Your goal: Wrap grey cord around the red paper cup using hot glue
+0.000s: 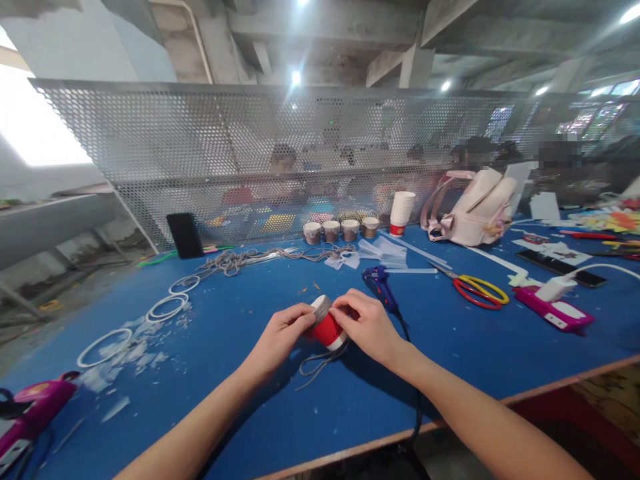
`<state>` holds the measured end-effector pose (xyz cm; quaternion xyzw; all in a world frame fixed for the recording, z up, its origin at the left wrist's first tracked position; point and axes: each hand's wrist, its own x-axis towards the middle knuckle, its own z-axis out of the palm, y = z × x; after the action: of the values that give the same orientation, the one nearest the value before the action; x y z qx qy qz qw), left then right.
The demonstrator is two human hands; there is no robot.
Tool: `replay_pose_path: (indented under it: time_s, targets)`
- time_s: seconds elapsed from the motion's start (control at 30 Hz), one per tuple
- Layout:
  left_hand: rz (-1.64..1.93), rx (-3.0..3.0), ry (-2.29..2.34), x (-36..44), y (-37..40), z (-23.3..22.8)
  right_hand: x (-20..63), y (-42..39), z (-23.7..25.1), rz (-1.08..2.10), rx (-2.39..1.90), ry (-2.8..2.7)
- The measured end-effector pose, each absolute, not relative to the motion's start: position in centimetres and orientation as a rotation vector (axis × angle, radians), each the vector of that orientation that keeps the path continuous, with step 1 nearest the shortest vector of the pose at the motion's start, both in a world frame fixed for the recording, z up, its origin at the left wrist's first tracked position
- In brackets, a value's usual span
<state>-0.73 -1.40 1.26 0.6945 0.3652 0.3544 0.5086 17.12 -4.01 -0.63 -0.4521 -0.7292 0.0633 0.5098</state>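
A red and white paper cup (330, 331) is tilted between my hands above the blue table. Grey cord (321, 309) is wound round one end of it, and a loose length of the cord (320, 365) trails below. My left hand (287, 331) is closed on the cup's left side, thumb and fingers near the wound band. At the right side, my right hand (367, 323) pinches at the band, seemingly on the cord, though its fingertips partly hide it. Just behind my right hand lies a blue glue gun (381, 287) with a black cable.
Several cord-wrapped cups (350, 231) stand by the mesh screen, beside a cup stack (401, 213) and a pink backpack (477, 210). Scissors (480, 291) and a magenta power strip (553, 310) lie right. Left are white rings (167, 309), tangled grey cord (233, 261) and a black phone (185, 235).
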Motion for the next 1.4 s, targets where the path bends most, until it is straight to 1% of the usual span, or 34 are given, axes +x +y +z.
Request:
replay_pose_path:
  time_s: [0.67, 1.17, 1.4]
  targets:
    - [0.834, 1.686, 0.930, -0.5, -1.9, 2.1, 17.4, -4.3, -0.3, 0.224, -1.120, -1.759]
    - [0.842, 1.659, 0.891, -0.6, -1.7, 1.8, 17.7, -4.7, 0.2, 0.277, -1.042, -1.738]
    - [0.852, 1.693, 0.906, -0.6, -1.6, 1.9, 17.8, -5.1, 0.7, 0.229, -0.976, -1.790]
